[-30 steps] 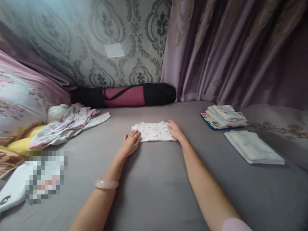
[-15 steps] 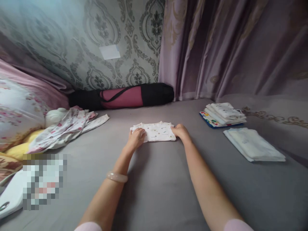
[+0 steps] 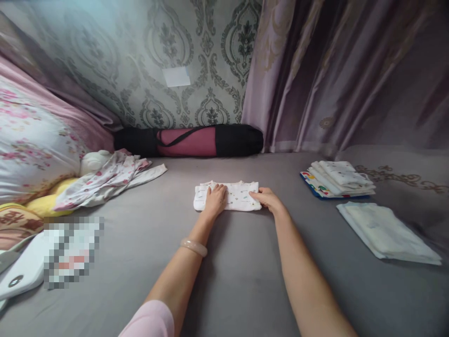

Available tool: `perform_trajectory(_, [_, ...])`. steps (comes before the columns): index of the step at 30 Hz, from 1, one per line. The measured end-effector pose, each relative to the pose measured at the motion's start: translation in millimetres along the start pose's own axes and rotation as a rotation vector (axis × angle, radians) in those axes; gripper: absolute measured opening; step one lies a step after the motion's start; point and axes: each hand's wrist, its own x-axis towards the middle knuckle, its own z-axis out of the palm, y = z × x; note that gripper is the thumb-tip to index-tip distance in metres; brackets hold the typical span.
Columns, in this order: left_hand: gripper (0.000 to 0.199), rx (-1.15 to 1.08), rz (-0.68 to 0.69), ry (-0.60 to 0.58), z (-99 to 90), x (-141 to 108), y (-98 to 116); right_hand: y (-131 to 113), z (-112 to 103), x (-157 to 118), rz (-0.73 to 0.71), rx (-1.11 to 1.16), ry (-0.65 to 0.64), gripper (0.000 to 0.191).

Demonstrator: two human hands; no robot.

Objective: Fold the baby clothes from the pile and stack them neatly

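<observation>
A white garment with a small scattered print point(image 3: 238, 194) lies folded into a flat rectangle on the grey bed sheet point(image 3: 242, 281). My left hand point(image 3: 216, 198) rests palm down on its left-middle part, fingers stretched out. At the right end, my right hand point(image 3: 267, 198) grips the edge of the folded garment, thumb on top and the other fingers partly hidden beneath. A pale bangle point(image 3: 194, 247) circles my left wrist.
Folded clothes point(image 3: 338, 178) are stacked at the right, with a folded pale cloth point(image 3: 387, 231) nearer me. A black and pink long bag point(image 3: 189, 141) lies along the wall. Crumpled printed clothing point(image 3: 115, 175), a floral pillow point(image 3: 31, 135) and a white object point(image 3: 30, 264) are at left.
My left hand has moved from the garment's left edge towards its middle and flattened out. My right hand still holds the right end. The camera view has shifted slightly.
</observation>
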Motion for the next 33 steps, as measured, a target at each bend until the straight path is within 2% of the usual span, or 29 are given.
perform_trajectory(4, [0.035,0.041,-0.020,0.021,2.2,-2,1,6,1,6,-0.075,-0.001,0.006,0.008])
perform_trajectory(9, [0.041,0.029,-0.032,0.007,2.9,-3,0,0,0,0,0.064,0.147,-0.047,0.010])
perform_trajectory(12, [0.045,0.028,-0.048,-0.013,3.5,-2,-1,-5,0,-3,0.067,0.212,-0.073,0.011])
perform_trajectory(18, [0.050,0.034,-0.078,-0.086,1.6,2,0,-13,11,-8,-0.012,0.525,-0.152,0.019])
perform_trajectory(22, [0.052,0.049,-0.074,-0.130,-3.1,3,2,-24,29,-15,-0.053,0.612,-0.186,0.020])
perform_trajectory(26, [0.051,0.114,-0.035,-0.126,-7.3,2,5,-42,57,-21,-0.088,0.651,-0.257,0.020])
perform_trajectory(30, [0.056,0.134,0.009,-0.115,-8.6,-1,3,-62,88,-25,-0.072,0.451,-0.298,0.015])
perform_trajectory(33, [0.064,0.107,-0.045,-0.083,-13.6,-6,-3,-72,103,-28,-0.072,0.280,-0.273,0.013])
